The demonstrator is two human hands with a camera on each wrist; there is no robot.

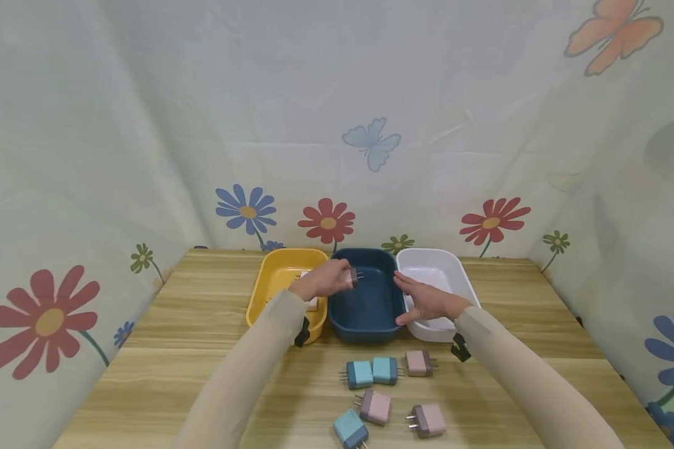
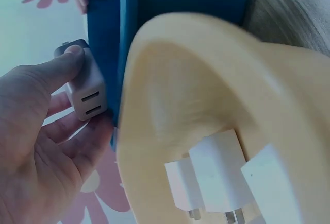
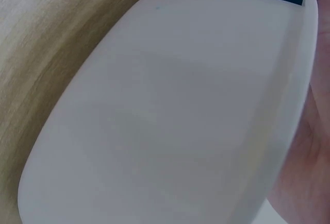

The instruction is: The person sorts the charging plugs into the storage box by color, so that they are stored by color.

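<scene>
My left hand [image 1: 327, 279] pinches a wall charger [image 2: 88, 90] between thumb and fingers. The charger is pale with a darker prong end, and its two USB slots face the left wrist camera. In the head view it overlaps the left part of the dark blue bin [image 1: 365, 315], prongs pointing right. My right hand [image 1: 427, 299] has its fingers extended over the white bin [image 1: 434, 267], fingertips right at the blue bin's right rim. To the left, the yellow bin [image 1: 253, 305] contains several white chargers [image 2: 219, 172], partly covered by my left arm in the head view.
Before the bins, three blue chargers [image 1: 361, 374] and three pink chargers [image 1: 375, 407] lie scattered on the wooden table [image 1: 202, 330]. The three bins stand side by side near the back edge. A flower-printed curtain [image 1: 292, 156] hangs behind.
</scene>
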